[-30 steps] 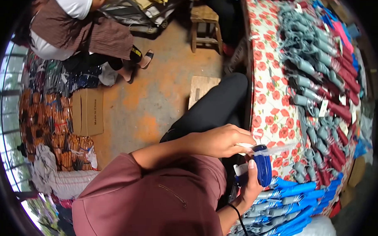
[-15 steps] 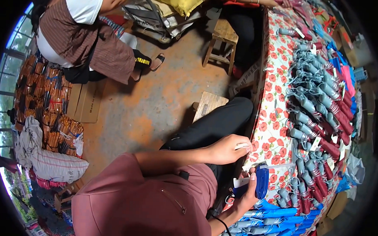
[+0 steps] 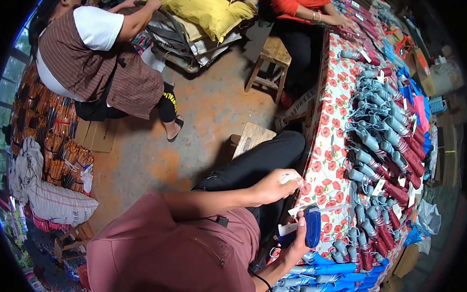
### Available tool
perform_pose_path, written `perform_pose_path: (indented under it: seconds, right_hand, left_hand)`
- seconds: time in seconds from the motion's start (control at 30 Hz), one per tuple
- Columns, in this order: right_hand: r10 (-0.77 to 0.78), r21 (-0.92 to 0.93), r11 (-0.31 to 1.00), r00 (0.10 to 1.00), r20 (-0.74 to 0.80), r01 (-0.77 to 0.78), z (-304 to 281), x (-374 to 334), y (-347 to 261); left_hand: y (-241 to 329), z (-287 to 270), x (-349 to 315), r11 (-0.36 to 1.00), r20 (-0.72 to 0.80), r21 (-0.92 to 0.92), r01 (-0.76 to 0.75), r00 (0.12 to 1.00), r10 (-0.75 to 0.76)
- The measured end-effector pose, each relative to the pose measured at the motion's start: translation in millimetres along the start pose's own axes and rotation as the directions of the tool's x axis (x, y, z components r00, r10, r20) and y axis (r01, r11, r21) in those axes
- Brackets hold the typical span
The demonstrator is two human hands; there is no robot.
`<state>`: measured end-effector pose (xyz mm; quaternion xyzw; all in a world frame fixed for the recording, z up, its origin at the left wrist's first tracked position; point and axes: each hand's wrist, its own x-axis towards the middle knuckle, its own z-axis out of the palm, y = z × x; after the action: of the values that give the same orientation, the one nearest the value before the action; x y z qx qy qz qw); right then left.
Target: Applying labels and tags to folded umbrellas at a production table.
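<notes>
My left hand (image 3: pixel 279 186) is closed, its fingers pinched on a small white piece (image 3: pixel 290 179), beside the table edge. Just below, my right hand (image 3: pixel 295 243) grips a blue handheld tool (image 3: pixel 313 228) that looks like a tagging gun. A thin clear strip juts from the tool over the tablecloth, and a white patch shows beside my thumb. Past my hands lie folded umbrellas with grey handles: rows of dark red ones (image 3: pixel 410 157) on the far side of the table, and bright blue ones (image 3: pixel 350 278) beside my right forearm.
A poppy-print cloth (image 3: pixel 332 134) covers the long table. Wooden stools (image 3: pixel 252 136) stand on the floor beside it. A person in a striped apron (image 3: pixel 97 59) grips a cart loaded with yellow sacks (image 3: pixel 202 13). Another person in red (image 3: pixel 302 4) works at the table's far end. Brown bundles (image 3: pixel 58 145) are stacked left.
The whole view has shifted slightly. My hands keep their holds, close together. The person in the apron has shifted a foot and leans at the cart; the person in red shows more.
</notes>
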<state>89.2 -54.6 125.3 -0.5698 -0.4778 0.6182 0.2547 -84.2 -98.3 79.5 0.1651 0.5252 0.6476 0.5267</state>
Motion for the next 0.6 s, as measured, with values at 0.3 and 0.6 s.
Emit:
perform_pose_path:
  seconds: [0.3, 0.6]
  right_hand:
    - [-0.024, 0.058, 0.998, 0.999, -0.046, 0.026, 19.8, -15.4, -16.4]
    - [0.012, 0.008, 1.000, 0.995, -0.101, -0.011, 47.4, -24.8, -33.9]
  left_hand:
    - [17.9, -17.6, 6.2, 0.991, -0.175, -0.076, -0.106, 0.980, 0.092]
    - [-14.9, -90.4, 38.7, 0.823, -0.119, 0.488, -0.289, 0.913, 0.391]
